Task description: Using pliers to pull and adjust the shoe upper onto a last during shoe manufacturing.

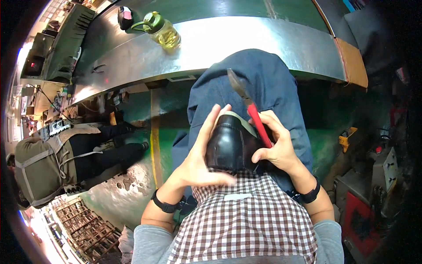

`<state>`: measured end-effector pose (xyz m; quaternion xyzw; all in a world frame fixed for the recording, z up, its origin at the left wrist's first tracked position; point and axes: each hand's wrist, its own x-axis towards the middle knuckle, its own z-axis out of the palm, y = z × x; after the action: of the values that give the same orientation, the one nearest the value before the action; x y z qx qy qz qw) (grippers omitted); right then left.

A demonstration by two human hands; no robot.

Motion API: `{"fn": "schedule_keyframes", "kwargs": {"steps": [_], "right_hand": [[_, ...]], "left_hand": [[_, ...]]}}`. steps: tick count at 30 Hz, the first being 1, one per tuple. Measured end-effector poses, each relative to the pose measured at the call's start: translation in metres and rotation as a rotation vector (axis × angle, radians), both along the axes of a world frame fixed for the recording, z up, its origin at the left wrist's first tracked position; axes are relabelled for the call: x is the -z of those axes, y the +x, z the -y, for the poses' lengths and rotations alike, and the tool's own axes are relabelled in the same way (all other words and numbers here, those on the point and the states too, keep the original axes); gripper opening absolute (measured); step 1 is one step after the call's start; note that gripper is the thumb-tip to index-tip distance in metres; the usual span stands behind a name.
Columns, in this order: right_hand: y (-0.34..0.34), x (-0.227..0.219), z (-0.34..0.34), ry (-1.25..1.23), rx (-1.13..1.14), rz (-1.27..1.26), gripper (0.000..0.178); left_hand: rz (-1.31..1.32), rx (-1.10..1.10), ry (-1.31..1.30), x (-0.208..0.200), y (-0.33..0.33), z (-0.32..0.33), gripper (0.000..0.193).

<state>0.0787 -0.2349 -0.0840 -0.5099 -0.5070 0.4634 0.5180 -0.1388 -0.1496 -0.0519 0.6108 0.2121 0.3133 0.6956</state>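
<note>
A black leather shoe (226, 147) rests in my lap, its rounded end toward me, with a pale edge showing along its far side. My left hand (200, 160) wraps round the shoe's left side, fingers on the far side and thumb near its lower edge. In my right hand (279, 143) is a pair of red-handled pliers (260, 126), its metal head pointing away from me over my blue trousers. The fingers of that hand curl round the handle close against the shoe's right side. Whether the plier jaws are apart I cannot tell.
Ahead stands a metal-topped bench (211, 42) carrying a green-lidded bottle (165, 33) and a small dark pink-marked item (125, 17). Cardboard (351, 64) covers its right corner. To the left is another person (52, 163), near a wooden rack (85, 229). Machinery (384, 171) stands at right.
</note>
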Motion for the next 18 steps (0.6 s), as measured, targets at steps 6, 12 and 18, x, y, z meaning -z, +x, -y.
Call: {"fn": "schedule_keyframes", "kwargs": {"steps": [6,12,18], "right_hand": [[-0.009,-0.014,0.000,0.000,0.075,0.158,0.091],[-0.001,-0.004,-0.026,-0.011,0.171,0.084,0.051],[0.002,0.006,-0.031,-0.044,0.187,0.013,0.040]], "left_hand": [[-0.344,-0.212,0.274,0.007,0.023,-0.021,0.092],[-0.310,-0.145,0.133,0.012,0.030,-0.020,0.095],[-0.218,-0.044,0.067,0.015,0.024,-0.025,0.099]]}}
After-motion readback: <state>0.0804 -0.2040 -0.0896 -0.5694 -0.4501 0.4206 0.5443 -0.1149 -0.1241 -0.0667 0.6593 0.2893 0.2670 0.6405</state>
